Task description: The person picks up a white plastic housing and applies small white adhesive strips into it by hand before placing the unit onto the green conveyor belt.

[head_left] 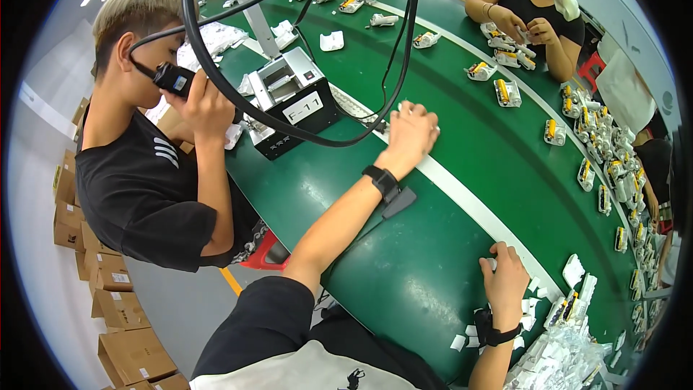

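1 cable loop (189, 18), 2 hands (410, 133) (507, 280) (wearer's, wristbanded)

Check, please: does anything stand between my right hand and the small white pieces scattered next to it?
Nothing visible does. The nearest white pieces lie directly beside the right hand, with no other object between. The black wristband may hide some pieces from this view.

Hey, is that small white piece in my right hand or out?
In your right hand: the white piece shows between thumb and curled fingers, separate from the loose white scraps on the green table.
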Available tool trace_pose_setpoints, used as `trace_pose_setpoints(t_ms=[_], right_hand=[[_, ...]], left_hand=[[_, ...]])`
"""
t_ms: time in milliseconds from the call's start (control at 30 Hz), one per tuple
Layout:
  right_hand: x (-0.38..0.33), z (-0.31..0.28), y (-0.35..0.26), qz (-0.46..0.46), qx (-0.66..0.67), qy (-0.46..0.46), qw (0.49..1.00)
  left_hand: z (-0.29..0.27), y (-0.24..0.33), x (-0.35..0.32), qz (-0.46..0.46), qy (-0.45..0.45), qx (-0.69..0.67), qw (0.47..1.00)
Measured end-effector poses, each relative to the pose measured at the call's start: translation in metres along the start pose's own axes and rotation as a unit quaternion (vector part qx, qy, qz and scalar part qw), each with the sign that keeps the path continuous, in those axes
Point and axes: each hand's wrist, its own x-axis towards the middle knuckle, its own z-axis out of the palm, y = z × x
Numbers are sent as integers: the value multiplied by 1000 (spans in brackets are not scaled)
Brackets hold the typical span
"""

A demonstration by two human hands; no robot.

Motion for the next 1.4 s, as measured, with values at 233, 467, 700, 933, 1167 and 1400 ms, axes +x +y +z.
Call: trace_pose_setpoints(t_ms=[233,467,700,933,1167,1400], right_hand=[[3,10,2,-75,52,43,995],[3,21,12,-134,79,28,987],[-4,13,11,-91,107,18,990],[-8,3,17,-66,122,-4,990],[-5,4,24,-41,136,-46,989],[-3,-11,25,-15,173,-47,984]], left_hand=[[-31,87,-50,84,-99,53,990],[-35,101,-58,90,-229,-110,963],[-59,101,-45,82,-354,-195,911],[-37,66,-54,250,-167,-162,940],[-44,76,-54,195,-309,-152,918],[-38,71,-65,199,-249,-235,918]])
